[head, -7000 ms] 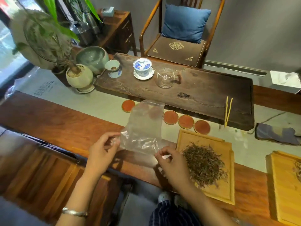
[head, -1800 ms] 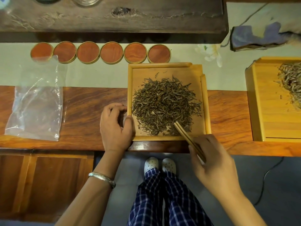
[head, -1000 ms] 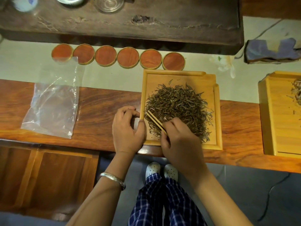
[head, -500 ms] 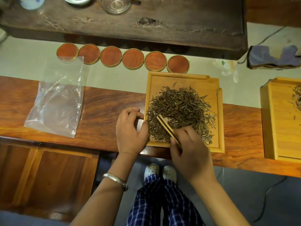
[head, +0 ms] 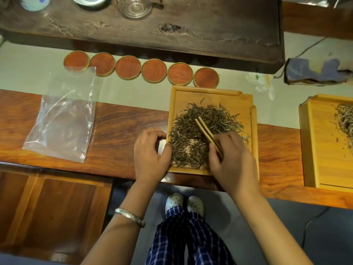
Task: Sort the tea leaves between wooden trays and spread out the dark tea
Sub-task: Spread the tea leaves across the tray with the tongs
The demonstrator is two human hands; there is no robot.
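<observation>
A light wooden tray (head: 212,93) lies in front of me with a heap of dark tea leaves (head: 193,134) in it. My right hand (head: 232,159) holds bamboo tongs (head: 207,133) whose tips rest in the middle of the heap. My left hand (head: 150,153) is curled against the tray's left edge, thumb touching the rim. A second wooden tray (head: 317,150) at the right edge carries paler tea leaves (head: 344,121), partly cut off by the frame.
An empty clear plastic bag (head: 63,119) lies flat at the left. Several round red coasters (head: 153,70) line up behind the tray. A dark wooden tea board (head: 191,29) with cups stands at the back. A folded grey cloth (head: 313,72) is at the right.
My right hand has pushed the tongs further up and right into the heap, leaving a thinner patch in the lower middle. My left hand stays at the tray's edge.
</observation>
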